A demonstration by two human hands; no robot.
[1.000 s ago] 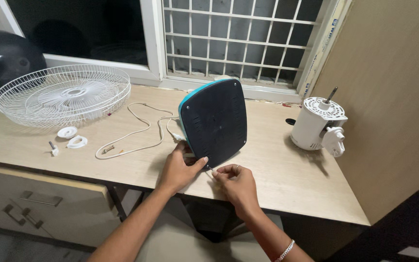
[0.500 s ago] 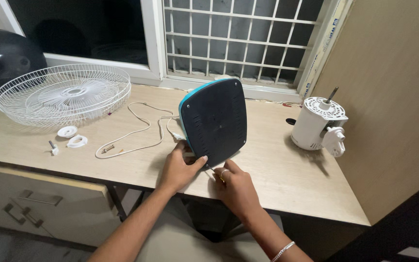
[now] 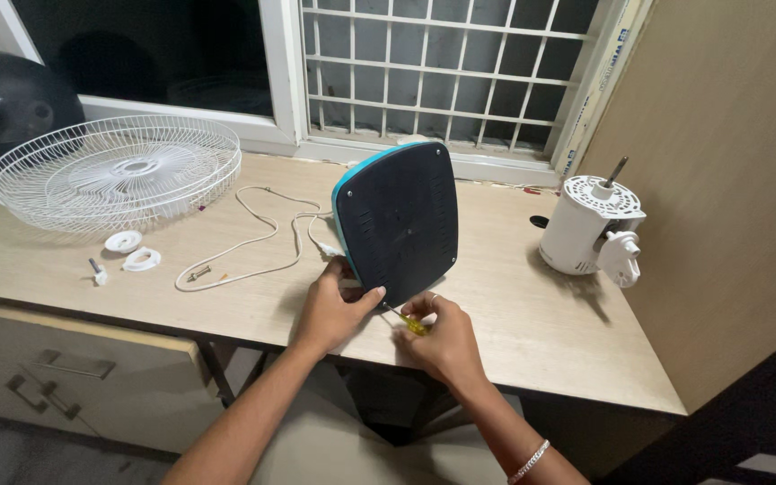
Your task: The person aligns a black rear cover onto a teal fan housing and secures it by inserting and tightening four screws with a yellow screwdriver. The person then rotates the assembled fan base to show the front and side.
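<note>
A fan base (image 3: pixel 397 220), teal on top with a dark blue underside, stands on its edge on the wooden table (image 3: pixel 514 323), underside facing me. My left hand (image 3: pixel 332 310) grips its lower left corner and steadies it. My right hand (image 3: pixel 442 341) is closed around a small screwdriver with a yellow handle (image 3: pixel 410 323), whose tip points at the bottom edge of the base. A white power cord (image 3: pixel 253 242) trails from the base to the left.
A white wire fan guard (image 3: pixel 114 171) lies at the back left, with a black rounded object (image 3: pixel 2 103) behind it. Small white caps (image 3: pixel 132 251) and a screw lie near the cord. A white fan motor (image 3: pixel 590 229) stands at the right, by a wooden panel (image 3: pixel 720 180). A barred window runs behind.
My right hand has turned and closed tighter, so the yellow screwdriver handle now shows at the base's lower edge. My left hand and the base have stayed put.
</note>
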